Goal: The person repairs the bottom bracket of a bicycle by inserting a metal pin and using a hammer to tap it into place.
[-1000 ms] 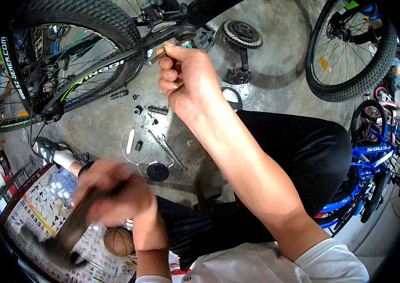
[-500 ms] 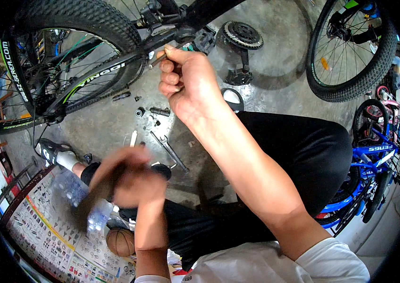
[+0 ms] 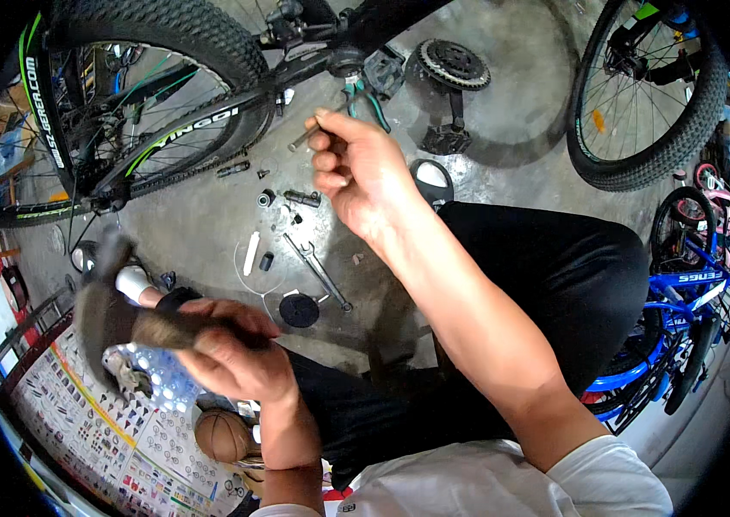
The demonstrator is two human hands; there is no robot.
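Note:
My left hand (image 3: 240,358) is wrapped around the handle of a hammer (image 3: 105,323), whose dark head, blurred by motion, points to the left. Between the thumb and fingers of my right hand (image 3: 361,168) is a short metal rod (image 3: 300,140), tilted and apart from the bicycle. Just beyond that hand lies the black bicycle frame (image 3: 305,67) with its bottom bracket shell (image 3: 348,62). A pair of pliers (image 3: 371,108) with teal and black handles rests by the shell. A chainring with crank arm and pedal (image 3: 453,67) lies on the floor to the right.
Below the frame, an adjustable-looking wrench (image 3: 320,274), a black disc (image 3: 299,310), a white tube (image 3: 251,252) and several small parts lie on the concrete floor. A basketball (image 3: 223,436) sits near my left forearm. Blue bicycles (image 3: 684,284) stand at the right.
The hammer and left hand have swung and now show more clearly, with the head farther left. My right hand with the rod has moved right and down, away from the frame; the pliers show more.

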